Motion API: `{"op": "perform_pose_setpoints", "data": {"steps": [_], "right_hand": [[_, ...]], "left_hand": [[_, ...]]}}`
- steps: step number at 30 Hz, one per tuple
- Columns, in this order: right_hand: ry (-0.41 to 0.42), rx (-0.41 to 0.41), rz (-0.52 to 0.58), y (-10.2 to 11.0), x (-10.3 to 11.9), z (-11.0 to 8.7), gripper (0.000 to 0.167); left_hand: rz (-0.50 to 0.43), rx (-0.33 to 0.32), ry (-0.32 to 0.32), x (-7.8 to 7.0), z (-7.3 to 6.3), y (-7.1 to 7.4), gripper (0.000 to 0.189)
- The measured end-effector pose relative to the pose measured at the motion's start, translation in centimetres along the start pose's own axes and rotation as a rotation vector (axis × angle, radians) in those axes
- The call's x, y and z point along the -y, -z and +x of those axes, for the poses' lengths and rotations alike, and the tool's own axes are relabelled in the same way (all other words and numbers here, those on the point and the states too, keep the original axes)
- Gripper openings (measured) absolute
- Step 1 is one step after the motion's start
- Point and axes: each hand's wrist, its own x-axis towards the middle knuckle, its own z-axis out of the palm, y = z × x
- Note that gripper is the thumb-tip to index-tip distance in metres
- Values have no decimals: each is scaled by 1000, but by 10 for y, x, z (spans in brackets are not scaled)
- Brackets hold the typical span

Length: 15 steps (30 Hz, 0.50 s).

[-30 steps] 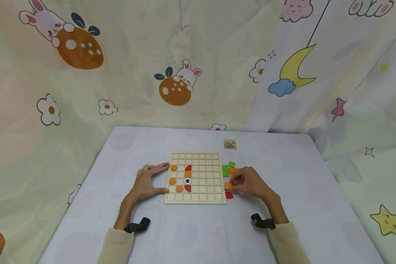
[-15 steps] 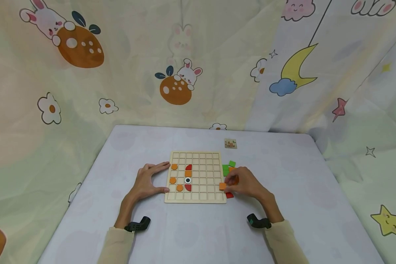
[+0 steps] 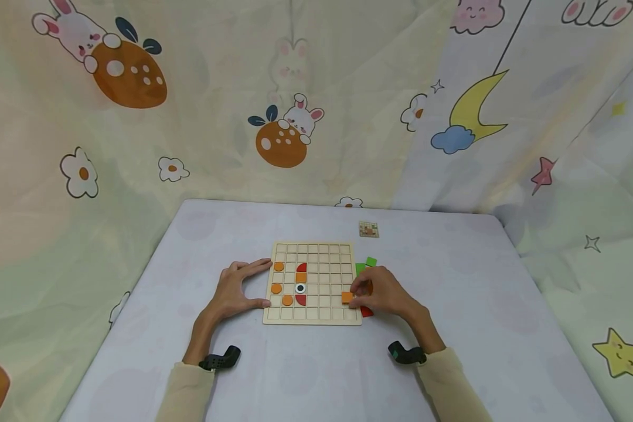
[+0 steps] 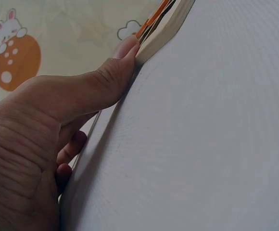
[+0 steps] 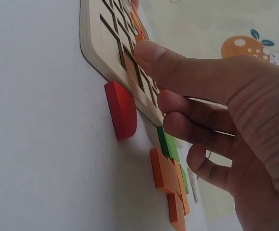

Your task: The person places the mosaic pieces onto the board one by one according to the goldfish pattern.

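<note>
A wooden grid board (image 3: 327, 281) lies on the table. My left hand (image 3: 235, 290) rests at its left edge, thumb (image 4: 125, 53) and fairly straight fingers spread apart against the rim. Over the board's right side, my right hand (image 3: 382, 290) pinches an orange square tile (image 3: 346, 298) between thumb and fingers. In the board's left part sit several pieces: orange round tiles (image 3: 276, 288), red quarter-round tiles (image 3: 301, 268), an orange square (image 3: 300, 277) and a white round piece (image 3: 300, 288) with a dark centre.
Beyond the board's right edge lie green tiles (image 3: 371, 262), a red tile (image 5: 121, 109) and several orange tiles (image 5: 163, 171), partly covered by the right hand in the head view. A small gridded picture card (image 3: 368, 229) lies behind. Patterned cloth (image 3: 211, 117) hangs at the back.
My right hand has picked up the orange square tile from beside the board and carried it left, over the board's right columns. The left hand stays where it was.
</note>
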Motion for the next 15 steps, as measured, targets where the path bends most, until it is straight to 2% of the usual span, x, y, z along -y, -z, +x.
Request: {"op": "perform_pose_setpoints", "data": {"steps": [15], "right_hand": [[52,27,56,-16,9,8,23]], "left_hand": [[4,-4,-6,2,0,-1,100]]}}
